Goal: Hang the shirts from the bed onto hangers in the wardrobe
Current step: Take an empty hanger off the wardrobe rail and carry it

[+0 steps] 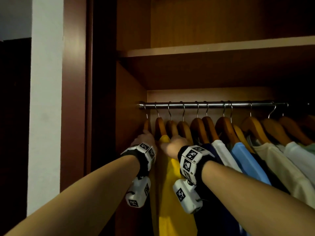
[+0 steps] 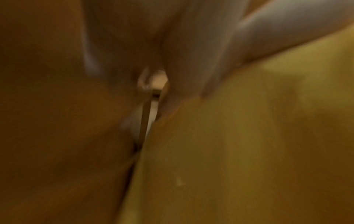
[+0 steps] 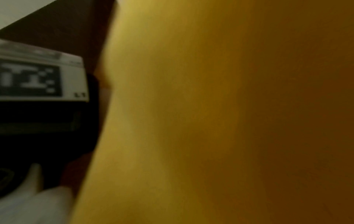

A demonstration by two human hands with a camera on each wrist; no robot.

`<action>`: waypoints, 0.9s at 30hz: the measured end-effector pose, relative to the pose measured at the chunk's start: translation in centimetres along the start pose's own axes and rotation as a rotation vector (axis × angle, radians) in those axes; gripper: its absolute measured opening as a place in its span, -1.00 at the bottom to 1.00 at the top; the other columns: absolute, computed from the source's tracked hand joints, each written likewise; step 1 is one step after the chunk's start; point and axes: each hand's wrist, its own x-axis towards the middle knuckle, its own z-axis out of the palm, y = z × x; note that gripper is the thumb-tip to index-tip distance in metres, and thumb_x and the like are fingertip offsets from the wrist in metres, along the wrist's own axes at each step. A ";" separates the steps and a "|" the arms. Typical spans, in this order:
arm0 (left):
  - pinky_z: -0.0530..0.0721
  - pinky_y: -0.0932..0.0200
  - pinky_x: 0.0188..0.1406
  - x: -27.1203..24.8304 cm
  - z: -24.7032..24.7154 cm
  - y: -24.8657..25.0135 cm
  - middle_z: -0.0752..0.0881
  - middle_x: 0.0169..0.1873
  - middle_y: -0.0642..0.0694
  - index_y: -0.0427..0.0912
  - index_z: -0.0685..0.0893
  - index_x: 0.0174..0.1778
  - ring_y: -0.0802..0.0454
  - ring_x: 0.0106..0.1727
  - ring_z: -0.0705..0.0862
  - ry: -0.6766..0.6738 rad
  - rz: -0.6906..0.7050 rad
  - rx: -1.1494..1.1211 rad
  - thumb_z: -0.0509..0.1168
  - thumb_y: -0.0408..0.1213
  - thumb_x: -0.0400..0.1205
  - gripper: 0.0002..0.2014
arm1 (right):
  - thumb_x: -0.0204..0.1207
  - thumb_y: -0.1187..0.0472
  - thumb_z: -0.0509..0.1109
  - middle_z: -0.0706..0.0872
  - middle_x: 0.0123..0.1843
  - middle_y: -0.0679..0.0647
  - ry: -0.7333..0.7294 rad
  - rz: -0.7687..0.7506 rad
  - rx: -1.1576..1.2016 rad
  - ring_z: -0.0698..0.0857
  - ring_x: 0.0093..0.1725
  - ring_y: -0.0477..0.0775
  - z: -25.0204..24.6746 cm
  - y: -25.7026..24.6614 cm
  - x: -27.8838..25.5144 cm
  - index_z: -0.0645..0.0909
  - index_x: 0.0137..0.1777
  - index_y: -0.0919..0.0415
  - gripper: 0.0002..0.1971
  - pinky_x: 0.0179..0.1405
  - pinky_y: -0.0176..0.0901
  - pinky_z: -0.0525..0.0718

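A yellow shirt hangs near the left end of the steel rod, second from the wardrobe's side wall. My right hand grips its shoulder just below a wooden hanger; the fingers are hidden behind the fabric. My left hand reaches to the leftmost wooden hanger, one finger stretched up against it. In the left wrist view the blurred fingers lie between the brown wall and the yellow shirt. Yellow shirt fabric fills the right wrist view.
Several more wooden hangers carry shirts to the right: dark blue, white, light blue, cream. A shelf runs above the rod. The wardrobe's side wall stands close on the left. The left wrist's marker band shows in the right wrist view.
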 end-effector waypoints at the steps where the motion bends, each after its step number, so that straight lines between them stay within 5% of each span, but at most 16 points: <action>1: 0.55 -0.24 0.41 0.0 -0.2 -0.2 0.48 0.46 -0.31 -0.24 0.14 0.65 -0.31 0.47 0.51 -0.015 -0.013 -0.050 0.31 -0.24 0.70 -0.34 | 0.65 -0.06 0.30 0.51 0.51 0.18 0.003 0.002 -0.002 0.57 0.43 0.21 0.1 0.0 -0.2 0.22 0.66 0.09 -0.36 0.22 -0.16 0.49; 4: 0.67 -0.16 0.26 -0.1 -0.8 -0.9 0.58 0.34 -0.27 -0.27 0.49 0.38 -0.26 0.32 0.62 -0.027 -0.015 -0.163 0.33 -0.24 0.66 -0.61 | 0.67 -0.18 0.23 0.62 0.37 0.18 0.001 -0.008 0.004 0.64 0.33 0.21 0.2 0.2 -0.7 0.39 0.56 0.11 -0.44 0.04 -0.17 0.46; 9: 0.74 -0.08 0.10 -0.6 -2.0 -0.6 0.71 0.13 -0.19 -0.12 0.67 0.20 -0.23 0.12 0.72 0.104 0.043 -0.250 0.34 -0.22 0.63 -0.77 | 0.65 -0.27 0.15 0.69 0.23 0.19 0.019 -0.036 0.045 0.72 0.14 0.26 0.4 0.7 -0.3 0.51 0.42 0.14 -0.44 0.12 -0.01 0.70; 14: 0.72 -0.03 0.05 -2.2 -3.8 -0.4 0.72 0.09 -0.18 -0.12 0.68 0.18 -0.23 0.11 0.72 0.162 0.056 -0.359 0.44 -0.19 0.55 -0.71 | 0.60 -0.33 0.14 0.76 -0.05 0.18 0.072 -0.074 0.102 0.77 -0.08 0.28 1.0 1.3 -0.3 0.61 -0.14 0.19 -0.45 0.04 0.17 0.78; 18: 0.70 -0.04 0.05 -5.2 -4.2 -1.4 0.71 0.13 -0.19 -0.11 0.67 0.21 -0.25 0.14 0.71 0.151 0.046 -0.397 0.38 -0.12 0.61 -0.72 | 0.63 -0.32 0.12 0.70 -0.01 0.16 0.114 -0.086 0.084 0.72 0.01 0.27 0.5 0.9 -2.7 0.66 0.01 0.21 -0.42 0.09 0.06 0.69; 20: 0.68 -0.03 0.07 -7.4 -4.8 -2.1 0.69 0.14 -0.20 -0.09 0.66 0.24 -0.26 0.16 0.69 0.149 0.080 -0.456 0.34 -0.08 0.59 -0.67 | 0.59 -0.31 0.14 0.72 0.02 0.21 0.150 -0.112 0.099 0.70 0.02 0.28 0.0 0.0 -4.2 0.66 -0.11 0.17 -0.46 0.08 0.04 0.66; 23: 0.67 -0.03 0.12 -11.3 -6.0 -3.6 0.68 0.18 -0.20 -0.10 0.62 0.31 -0.29 0.21 0.67 0.128 0.151 -0.503 0.32 -0.19 0.54 -0.61 | 0.61 -0.26 0.22 0.69 -0.26 0.15 0.160 -0.146 0.167 0.69 -0.12 0.23 -0.6 -1.8 -6.9 0.54 -0.44 0.10 -0.48 -0.03 0.00 0.66; 27: 0.67 -0.03 -0.06 -17.4 -7.2 -6.0 0.66 0.09 -0.19 -0.16 0.46 0.30 -0.28 0.12 0.70 0.080 0.234 -0.562 0.33 -0.31 0.52 -0.58 | 0.66 -0.25 0.21 0.55 -0.41 0.03 0.118 -0.181 0.215 0.60 -0.28 0.11 0.1 -3.6 -10.7 0.54 -0.36 0.10 -0.50 -0.26 -0.08 0.55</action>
